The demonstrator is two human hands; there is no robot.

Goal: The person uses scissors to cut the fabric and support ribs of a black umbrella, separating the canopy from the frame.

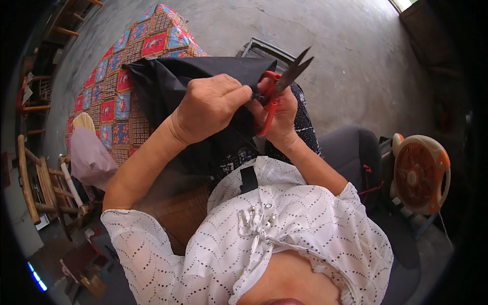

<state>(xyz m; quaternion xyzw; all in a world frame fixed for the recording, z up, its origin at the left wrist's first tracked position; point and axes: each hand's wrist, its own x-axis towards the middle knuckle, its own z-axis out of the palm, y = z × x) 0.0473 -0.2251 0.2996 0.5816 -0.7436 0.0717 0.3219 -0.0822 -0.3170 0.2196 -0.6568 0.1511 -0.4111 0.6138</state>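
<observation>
Black fabric (175, 73) is draped over my lap and reaches out in front of me. My left hand (208, 109) is closed, thumb and finger pinched at a small dark bit of the black material. Right beside it, my right hand (283, 114) carries a pair of scissors (272, 104) with red handles. Their dark blades are parted and point up and to the right, away from the cloth. The right fingertips come close to the left ones at the pinched spot; whether they grip the cloth too is hidden behind the scissors.
A patterned red and blue cloth (119, 101) spreads at the far left. Beyond my knees stands a dark-framed object (262, 49). To the right are a dark padded seat (351, 152) and an orange and white fan (419, 175). Wooden chair frames (48, 185) line the left.
</observation>
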